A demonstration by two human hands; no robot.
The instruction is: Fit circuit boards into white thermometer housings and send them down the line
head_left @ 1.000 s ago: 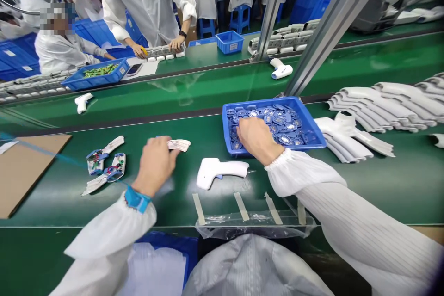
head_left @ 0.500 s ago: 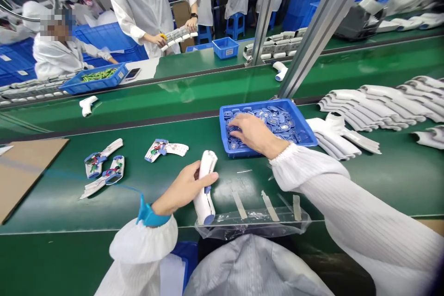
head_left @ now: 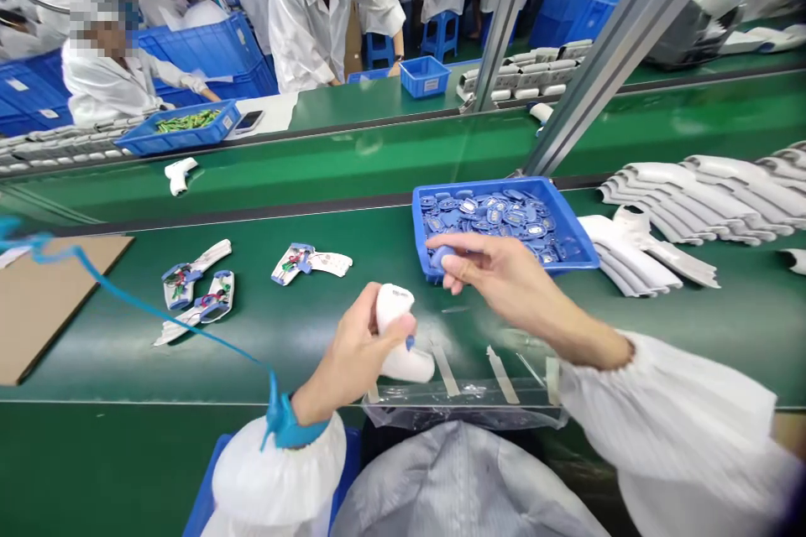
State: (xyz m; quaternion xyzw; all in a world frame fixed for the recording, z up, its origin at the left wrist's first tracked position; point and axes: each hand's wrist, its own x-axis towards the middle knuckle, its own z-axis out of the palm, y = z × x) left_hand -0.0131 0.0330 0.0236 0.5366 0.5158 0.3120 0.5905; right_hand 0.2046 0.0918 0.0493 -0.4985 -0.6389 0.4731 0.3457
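Observation:
My left hand, with a blue strap at the wrist, is closed around a white gun-shaped plastic housing, probably a handheld thermometer. A small blue button shows beside my thumb, and a slot is visible in the housing's upper end. My right hand pinches a small blue plastic cap between thumb and fingers, just in front of the blue tray. Many similar blue plastic parts lie loose in that tray. Part of the cap is hidden by the fingers.
Opened housings with wires lie at the left, near a brown board. White shells are stacked at the right. A metal post rises behind the tray. Tape strips stick to the front edge. A co-worker stands across the line.
My right hand has come out of the tray towards me with a blue cap. My left hand has turned the white housing so its slotted end faces up. The co-worker opposite has leaned down.

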